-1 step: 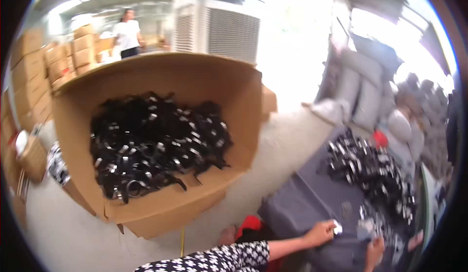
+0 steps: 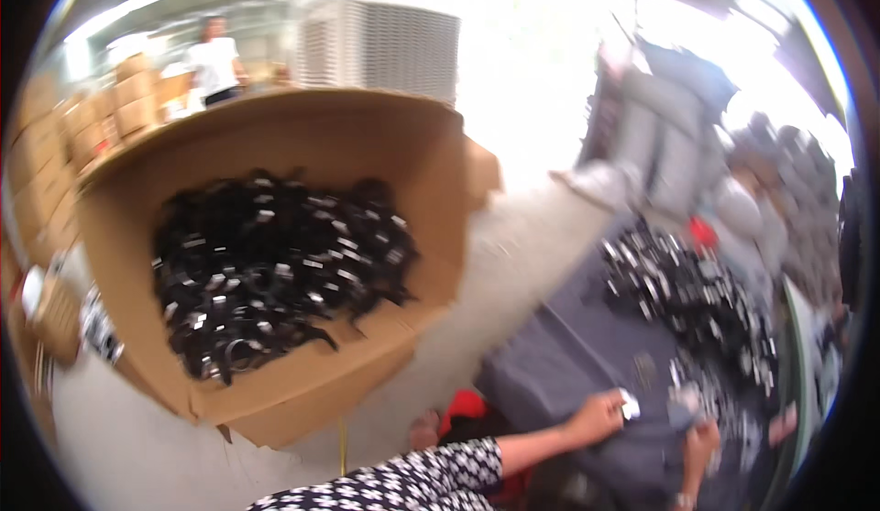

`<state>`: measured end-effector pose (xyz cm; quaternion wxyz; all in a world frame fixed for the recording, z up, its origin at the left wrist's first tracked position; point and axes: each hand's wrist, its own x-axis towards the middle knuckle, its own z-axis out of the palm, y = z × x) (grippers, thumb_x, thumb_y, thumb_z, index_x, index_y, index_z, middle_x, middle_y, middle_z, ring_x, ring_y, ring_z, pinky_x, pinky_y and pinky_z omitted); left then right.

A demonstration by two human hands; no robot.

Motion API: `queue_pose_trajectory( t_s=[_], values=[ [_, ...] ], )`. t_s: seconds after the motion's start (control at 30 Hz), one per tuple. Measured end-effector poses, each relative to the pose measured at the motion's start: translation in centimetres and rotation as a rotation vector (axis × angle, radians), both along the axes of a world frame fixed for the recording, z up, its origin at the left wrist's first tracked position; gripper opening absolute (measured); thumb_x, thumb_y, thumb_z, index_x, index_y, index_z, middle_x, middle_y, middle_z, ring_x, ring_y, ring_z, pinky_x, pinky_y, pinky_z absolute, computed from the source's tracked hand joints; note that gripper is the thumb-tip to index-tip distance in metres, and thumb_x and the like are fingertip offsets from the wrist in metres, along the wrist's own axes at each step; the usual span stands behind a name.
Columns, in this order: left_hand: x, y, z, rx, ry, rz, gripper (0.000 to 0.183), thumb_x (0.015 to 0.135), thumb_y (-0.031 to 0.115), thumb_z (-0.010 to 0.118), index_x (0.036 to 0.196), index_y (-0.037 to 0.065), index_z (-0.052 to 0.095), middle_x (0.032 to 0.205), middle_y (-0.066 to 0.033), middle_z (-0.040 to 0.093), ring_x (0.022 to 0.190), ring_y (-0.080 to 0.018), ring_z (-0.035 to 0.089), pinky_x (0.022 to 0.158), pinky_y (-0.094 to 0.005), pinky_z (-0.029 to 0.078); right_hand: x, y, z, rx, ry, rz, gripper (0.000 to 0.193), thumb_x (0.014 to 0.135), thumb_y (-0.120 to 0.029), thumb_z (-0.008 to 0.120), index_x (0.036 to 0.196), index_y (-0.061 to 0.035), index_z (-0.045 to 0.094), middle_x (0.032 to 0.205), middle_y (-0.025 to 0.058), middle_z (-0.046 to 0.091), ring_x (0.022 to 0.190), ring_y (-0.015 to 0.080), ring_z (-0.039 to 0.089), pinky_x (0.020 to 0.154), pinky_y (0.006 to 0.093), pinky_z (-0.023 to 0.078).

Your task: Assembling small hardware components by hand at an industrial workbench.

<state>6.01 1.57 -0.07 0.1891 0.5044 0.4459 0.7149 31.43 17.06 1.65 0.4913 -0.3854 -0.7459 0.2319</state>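
Counter (image 2: 559, 355): left hand (image 2: 600, 417) pinches white piece (image 2: 631, 406), apparently mid-handling; next move likely needs steadiness; right hand (image 2: 702, 439), grip unclear.

From the head, the scene is viewed forward and downward through a fisheye lens, the bare left hand (image 2: 600, 417) and bare right hand (image 2: 702, 443) framed nearby, lower right.

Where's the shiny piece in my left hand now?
In the head view's lower right, the shiny piece is at the fingertips of your left hand, left of your right hand.
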Motion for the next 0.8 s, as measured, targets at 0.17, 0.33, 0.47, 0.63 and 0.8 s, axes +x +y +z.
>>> queue_pose_trajectory(
  t_s=[0.17, 0.33, 0.47, 0.63, 0.8],
  values=[
    [-3.7, -1.3, 0.9, -0.291, -0.124, -0.003, 0.019, 0.079, 0.002, 0.055, 0.096, 0.001, 0.064, 0.079, -0.0065, 0.066, 0.075, -0.0101, 0.059, 0.069, -0.0277, 0.049, -12.8, -9.2, 4.9, -0.431, 0.273, 0.255, 0.003, 0.080, 0.000, 0.058, 0.081, 0.0008, 0.060, 0.069, 0.0067, 0.063, 0.060, 0.0141, 0.063, 0.055, 0.0258, 0.051],
    [-2.3, 0.7, 0.0, -0.368, -0.189, -0.159, 0.012, 0.089, 0.003, 0.056, 0.100, 0.004, 0.061, 0.067, 0.0021, 0.057, 0.050, -0.0017, 0.047, 0.039, -0.0194, 0.039, -14.5, -9.6, 0.3, -0.546, 0.509, 0.258, 0.002, 0.085, -0.001, 0.062, 0.085, 0.0008, 0.061, 0.072, 0.0050, 0.063, 0.058, 0.0089, 0.060, 0.050, 0.0208, 0.049],
    [-1.4, 0.6, -0.4, -0.382, -0.212, -0.185, 0.012, 0.089, 0.002, 0.056, 0.100, 0.004, 0.061, 0.069, 0.0019, 0.058, 0.050, -0.0018, 0.048, 0.039, -0.0192, 0.039, -14.3, -10.5, -0.9, -0.546, 0.562, 0.227, 0.003, 0.086, -0.001, 0.061, 0.084, 0.0008, 0.061, 0.070, 0.0031, 0.061, 0.055, 0.0067, 0.056, 0.048, 0.0196, 0.045],
    [-1.4, -0.2, 0.2, -0.397, -0.236, -0.178, 0.013, 0.089, 0.003, 0.054, 0.100, 0.004, 0.060, 0.068, 0.0009, 0.058, 0.052, -0.0031, 0.050, 0.040, -0.0213, 0.040, -14.4, -11.7, -1.0, -0.563, 0.561, 0.223, 0.005, 0.086, -0.001, 0.061, 0.082, 0.0005, 0.061, 0.068, 0.0024, 0.061, 0.054, 0.0061, 0.055, 0.047, 0.0195, 0.044],
    [-1.6, -0.2, 0.3, -0.418, -0.239, -0.179, 0.011, 0.090, 0.005, 0.056, 0.100, 0.005, 0.060, 0.068, 0.0010, 0.060, 0.051, -0.0032, 0.051, 0.039, -0.0207, 0.040, -14.5, -12.1, -1.4, -0.529, 0.465, 0.189, 0.006, 0.085, 0.000, 0.060, 0.080, 0.0016, 0.060, 0.066, 0.0026, 0.060, 0.051, 0.0062, 0.054, 0.046, 0.0211, 0.043]
  ],
)
